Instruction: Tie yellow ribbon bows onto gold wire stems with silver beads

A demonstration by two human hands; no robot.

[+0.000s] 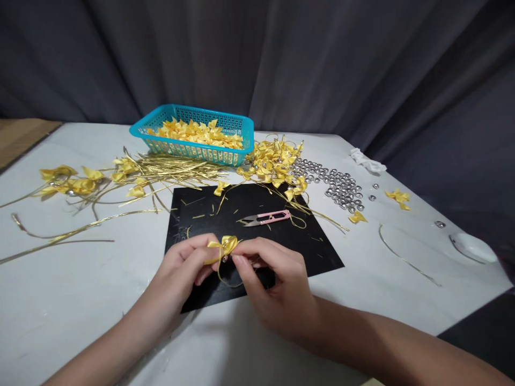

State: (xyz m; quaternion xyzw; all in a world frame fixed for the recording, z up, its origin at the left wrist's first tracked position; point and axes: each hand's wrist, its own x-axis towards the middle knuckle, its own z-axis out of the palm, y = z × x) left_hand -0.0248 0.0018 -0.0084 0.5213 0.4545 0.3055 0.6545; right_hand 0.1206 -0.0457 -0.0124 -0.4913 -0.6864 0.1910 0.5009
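One yellow bow (228, 244), pinched in left hand (189, 262) over black mat (311, 257), right hand (281, 273) pinched seemingly on its gold cord (220, 274); apparent step, securing cord to bow, next calling for a steady left grip.

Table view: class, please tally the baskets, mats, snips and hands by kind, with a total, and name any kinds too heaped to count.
Basket: 1
Mat: 1
Snips: 1 pair
Left hand and right hand: 2
Total: 5
Too heaped to count: bows, beads, wires.
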